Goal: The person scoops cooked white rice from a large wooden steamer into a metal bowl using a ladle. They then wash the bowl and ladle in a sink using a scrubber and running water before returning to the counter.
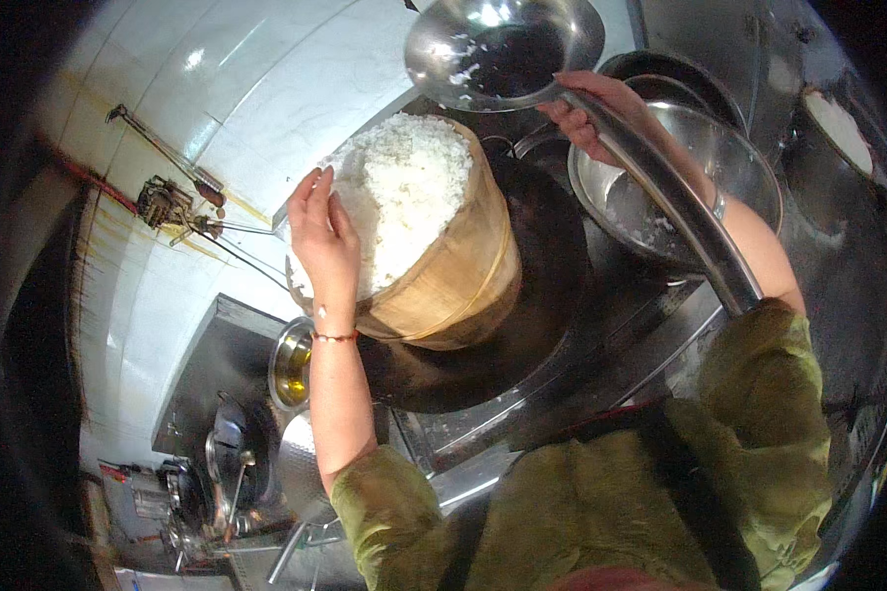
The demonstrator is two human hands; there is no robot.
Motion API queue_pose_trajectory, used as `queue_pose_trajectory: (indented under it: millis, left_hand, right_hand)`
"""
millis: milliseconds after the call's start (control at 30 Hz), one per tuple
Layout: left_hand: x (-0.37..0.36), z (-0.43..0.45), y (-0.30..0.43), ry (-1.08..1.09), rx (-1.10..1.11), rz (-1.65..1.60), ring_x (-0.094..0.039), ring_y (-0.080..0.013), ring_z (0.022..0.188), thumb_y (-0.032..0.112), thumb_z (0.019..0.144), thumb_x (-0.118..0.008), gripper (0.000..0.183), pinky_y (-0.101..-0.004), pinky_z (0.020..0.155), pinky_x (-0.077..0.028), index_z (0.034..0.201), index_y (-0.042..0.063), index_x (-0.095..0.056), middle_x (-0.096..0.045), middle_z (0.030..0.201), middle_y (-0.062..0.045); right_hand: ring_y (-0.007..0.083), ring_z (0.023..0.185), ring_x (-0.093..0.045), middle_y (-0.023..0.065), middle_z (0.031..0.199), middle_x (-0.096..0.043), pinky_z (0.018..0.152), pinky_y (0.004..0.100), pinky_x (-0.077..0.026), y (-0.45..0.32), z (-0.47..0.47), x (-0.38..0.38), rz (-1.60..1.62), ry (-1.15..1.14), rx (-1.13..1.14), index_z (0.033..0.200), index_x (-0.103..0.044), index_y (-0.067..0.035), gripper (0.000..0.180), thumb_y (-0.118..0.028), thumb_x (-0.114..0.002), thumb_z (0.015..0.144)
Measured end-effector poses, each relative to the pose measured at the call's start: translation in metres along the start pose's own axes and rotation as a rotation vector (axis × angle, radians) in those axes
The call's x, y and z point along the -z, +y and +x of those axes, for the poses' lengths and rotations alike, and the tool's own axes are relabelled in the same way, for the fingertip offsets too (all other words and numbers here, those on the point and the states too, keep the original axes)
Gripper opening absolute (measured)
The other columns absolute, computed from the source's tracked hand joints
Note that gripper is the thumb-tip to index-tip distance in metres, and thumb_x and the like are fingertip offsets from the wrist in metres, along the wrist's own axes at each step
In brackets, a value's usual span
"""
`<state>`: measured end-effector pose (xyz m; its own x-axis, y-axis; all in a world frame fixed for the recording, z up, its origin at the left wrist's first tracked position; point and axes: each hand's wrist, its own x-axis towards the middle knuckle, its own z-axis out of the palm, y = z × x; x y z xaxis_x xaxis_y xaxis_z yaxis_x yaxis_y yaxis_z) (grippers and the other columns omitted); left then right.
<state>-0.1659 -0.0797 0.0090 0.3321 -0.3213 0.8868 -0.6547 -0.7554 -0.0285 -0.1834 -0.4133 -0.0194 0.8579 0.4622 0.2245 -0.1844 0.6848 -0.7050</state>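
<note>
A wooden steamer barrel (443, 273) heaped with white cooked rice (421, 199) stands in a large dark wok (554, 273). My left hand (324, 225) is over the rice at the barrel's left side, fingers slightly apart, with nothing gripped; whether it touches the rice I cannot tell. With my right hand (595, 114) I hold a big metal ladle (506, 55) near where its thick handle joins the bowl. Grains of rice cling inside the ladle's bowl, which is above and right of the barrel. The ladle's handle runs back over my right forearm.
Right of the wok is a steel basin (754, 185) with some rice stuck inside. A metal bowl of yellow oil (292, 366) sits below my left wrist. Wall pipes and a valve (166, 203) are at left, more pans at lower left. A container of white contents (839, 133) is far right.
</note>
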Motion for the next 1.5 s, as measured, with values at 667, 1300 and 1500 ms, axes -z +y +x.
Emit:
queue_pose_trajectory:
  millis: [667, 1300, 1500]
  left_hand:
    - [-0.302, -0.072, 0.274, -0.688, 0.471, -0.939, -0.06, -0.0207, 0.076, 0.015, 0.081, -0.053, 0.016, -0.0303, 0.064, -0.049, 0.085, 0.003, -0.062, -0.062, 0.078, -0.008]
    - [-0.327, -0.077, 0.252, 0.192, 1.957, -1.876, -0.047, -0.0298, 0.099, 0.036, 0.089, -0.02, 0.046, -0.0417, 0.084, -0.04, 0.115, 0.005, -0.043, -0.05, 0.107, -0.013]
    - [-0.296, -0.055, 0.278, -0.262, 1.799, -2.358, -0.051, -0.0332, 0.084, 0.041, 0.087, -0.03, 0.051, -0.0439, 0.074, -0.044, 0.096, -0.006, -0.049, -0.053, 0.095, -0.019]
  right_hand:
    - [0.0084, 0.049, -0.048, 0.0022, 0.065, -0.051, 0.042, 0.0211, -0.039, -0.094, -0.229, 0.235, -0.793, 0.751, -0.23, 0.085, -0.051, 0.0, 0.026, -0.025, -0.053, 0.079]
    - [0.0346, 0.074, -0.057, 0.0187, 0.09, -0.055, 0.059, 0.0401, -0.047, -0.062, -0.229, 0.225, -2.026, 0.239, 0.097, 0.131, -0.012, -0.004, 0.082, -0.008, -0.061, 0.065]
    - [0.0337, 0.074, -0.056, 0.0169, 0.09, -0.051, 0.06, 0.0396, -0.048, -0.106, -0.245, 0.247, -2.44, 0.509, -0.234, 0.133, -0.011, -0.012, 0.08, -0.011, -0.057, 0.068]
